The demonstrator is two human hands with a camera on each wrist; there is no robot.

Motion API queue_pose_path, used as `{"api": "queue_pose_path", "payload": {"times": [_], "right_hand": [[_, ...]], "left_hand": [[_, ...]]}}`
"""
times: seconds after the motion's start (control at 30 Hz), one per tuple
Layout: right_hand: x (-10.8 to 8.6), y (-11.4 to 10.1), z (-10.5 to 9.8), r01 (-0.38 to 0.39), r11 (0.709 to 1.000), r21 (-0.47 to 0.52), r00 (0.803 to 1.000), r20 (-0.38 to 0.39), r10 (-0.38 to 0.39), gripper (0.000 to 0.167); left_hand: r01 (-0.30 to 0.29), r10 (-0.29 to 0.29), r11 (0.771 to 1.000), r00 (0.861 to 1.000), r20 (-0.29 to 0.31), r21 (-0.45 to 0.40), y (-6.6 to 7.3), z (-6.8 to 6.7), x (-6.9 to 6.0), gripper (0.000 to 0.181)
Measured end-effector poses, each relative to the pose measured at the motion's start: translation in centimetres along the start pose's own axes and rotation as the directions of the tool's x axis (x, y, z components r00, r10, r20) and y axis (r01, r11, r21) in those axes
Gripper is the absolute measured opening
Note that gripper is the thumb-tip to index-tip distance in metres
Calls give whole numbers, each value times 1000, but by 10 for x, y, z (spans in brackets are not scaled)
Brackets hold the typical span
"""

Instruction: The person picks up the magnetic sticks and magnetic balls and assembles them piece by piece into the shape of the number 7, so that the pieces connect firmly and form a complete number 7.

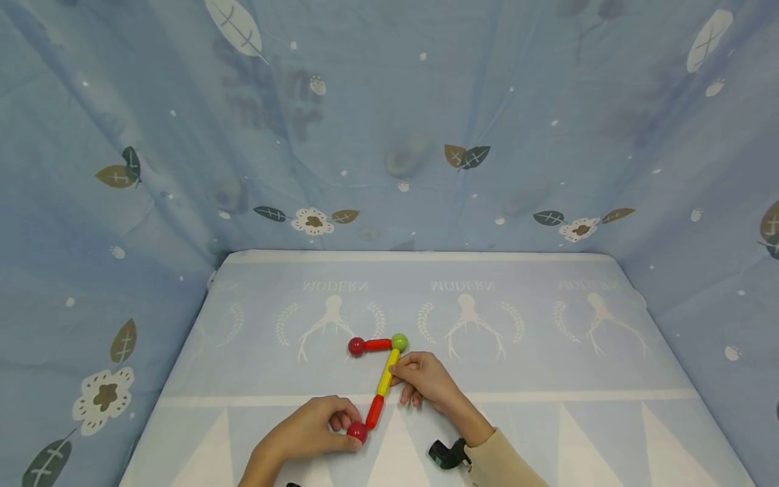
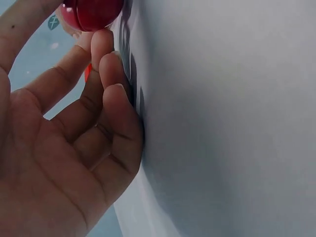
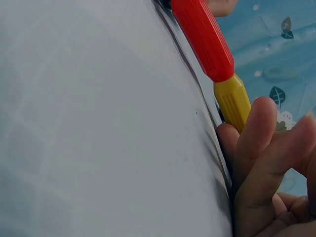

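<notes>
My left hand (image 1: 316,429) holds a red ball (image 1: 357,431) between thumb and fingers at the near end of a chain of rods. The same red ball (image 2: 94,12) tops the left wrist view. A red rod (image 1: 374,411) lies close to that ball; I cannot tell whether they touch. It joins end to end with a yellow rod (image 1: 388,372), which my right hand (image 1: 429,381) pinches. At the yellow rod's far end sits a green ball (image 1: 399,342). From there a second red rod (image 1: 379,345) runs left to another red ball (image 1: 356,347).
The pieces lie on a table (image 1: 517,372) with a pale printed cover. Near my right sleeve (image 1: 502,463) is a dark wrist-worn device (image 1: 447,454). Blue patterned cloth (image 1: 389,135) rises behind the table and along both sides.
</notes>
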State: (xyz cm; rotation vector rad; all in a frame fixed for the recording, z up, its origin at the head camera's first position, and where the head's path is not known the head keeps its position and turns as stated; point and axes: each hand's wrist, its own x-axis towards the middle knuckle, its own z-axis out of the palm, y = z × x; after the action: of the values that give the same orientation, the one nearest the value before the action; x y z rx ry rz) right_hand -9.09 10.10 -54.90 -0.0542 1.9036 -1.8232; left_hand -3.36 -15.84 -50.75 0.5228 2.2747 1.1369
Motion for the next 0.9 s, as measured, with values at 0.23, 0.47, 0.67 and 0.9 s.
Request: {"api": "queue_pose_path", "payload": {"times": [0.23, 0.47, 0.67, 0.9], "right_hand": [[-1, -2, 1, -4, 1000, -3, 1000, -1, 4, 27], [-1, -2, 1, -3, 1000, -1, 1000, -5, 3, 27], [-1, -2, 1, 1, 1000, -6, 1000, -7, -1, 27], [0, -2, 1, 3, 1000, -3, 1000, -4, -3, 27]], "left_hand": [[3, -3, 1000, 1000, 7, 12, 2, 1, 1, 25], [19, -19, 1000, 1000, 8, 13, 3, 3, 2, 28], [32, -32, 999, 999, 11, 8, 3, 4, 3, 29], [35, -35, 999, 999, 34, 9, 5, 1, 4, 29]]}}
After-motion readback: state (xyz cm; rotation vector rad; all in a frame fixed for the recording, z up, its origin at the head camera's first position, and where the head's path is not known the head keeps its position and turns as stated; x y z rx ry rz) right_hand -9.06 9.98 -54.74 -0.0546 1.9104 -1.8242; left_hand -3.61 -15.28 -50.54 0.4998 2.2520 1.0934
